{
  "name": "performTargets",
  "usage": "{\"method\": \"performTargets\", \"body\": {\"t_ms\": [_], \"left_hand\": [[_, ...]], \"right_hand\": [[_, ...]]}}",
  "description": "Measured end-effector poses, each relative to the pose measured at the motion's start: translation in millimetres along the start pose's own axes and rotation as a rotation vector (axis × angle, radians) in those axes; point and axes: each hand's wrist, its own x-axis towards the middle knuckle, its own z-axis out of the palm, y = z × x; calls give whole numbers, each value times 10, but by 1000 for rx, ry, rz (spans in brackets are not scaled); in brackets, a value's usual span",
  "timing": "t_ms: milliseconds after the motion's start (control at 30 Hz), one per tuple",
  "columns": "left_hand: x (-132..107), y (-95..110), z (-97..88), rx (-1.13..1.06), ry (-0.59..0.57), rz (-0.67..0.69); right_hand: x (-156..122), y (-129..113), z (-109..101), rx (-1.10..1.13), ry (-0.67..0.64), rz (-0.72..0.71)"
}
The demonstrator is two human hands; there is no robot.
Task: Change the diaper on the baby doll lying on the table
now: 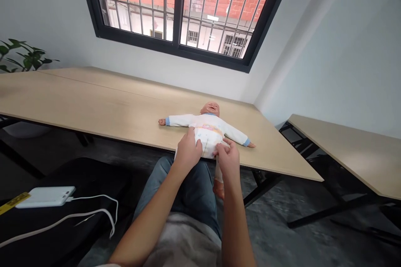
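From the head camera, a baby doll [209, 127] lies on its back on the near edge of a wooden table [94, 100], head to the far side and arms spread, in a white top with blue cuffs. Its white diaper [208, 139] sits at that edge, and one bare foot [218, 190] hangs below it. The work in hand is at the diaper's front. The left hand [188, 150] lies flat on it, fingers together and pressing, gripping nothing. The right hand [227, 160] curls its fingers at the diaper's right side; whether they pinch it, I cannot tell. Jeans-clad legs [178, 183] lie beneath. To the near left, a white power bank [45, 197] and its cable [94, 212] lie on a dark surface.
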Motion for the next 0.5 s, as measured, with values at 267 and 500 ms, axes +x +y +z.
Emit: {"method": "performTargets", "body": {"t_ms": [267,500], "left_hand": [[247,-58,80,-217,-61,-120],[241,-139,50,-349,-72,-123]], "right_hand": [[237,-67,59,-186,-143,12],[206,-45,10,-318,28,-142]]}}
